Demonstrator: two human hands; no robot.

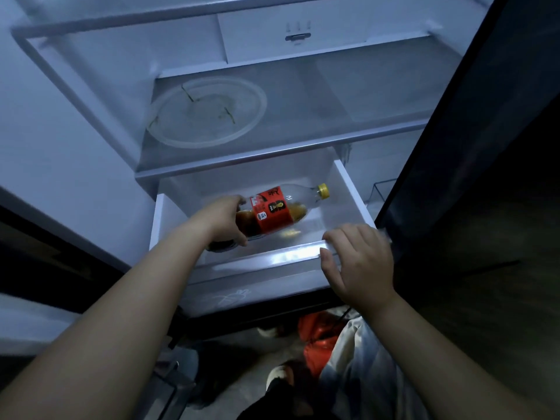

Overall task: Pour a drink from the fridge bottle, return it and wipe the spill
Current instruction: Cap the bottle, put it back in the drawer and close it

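A clear plastic bottle (281,210) with a red label, a yellow cap and brown drink lies on its side inside the pulled-out white fridge drawer (348,189). My left hand (224,219) grips the bottle's lower end, thumb under it. My right hand (357,262) holds the drawer's front rim (272,259) at its right corner, fingers curled over the edge.
A round glass plate (209,113) lies on the shelf above the drawer. The dark fridge door (472,147) stands open on the right. Below the drawer, red fabric (318,344), pale cloth and my shoe sit on the floor.
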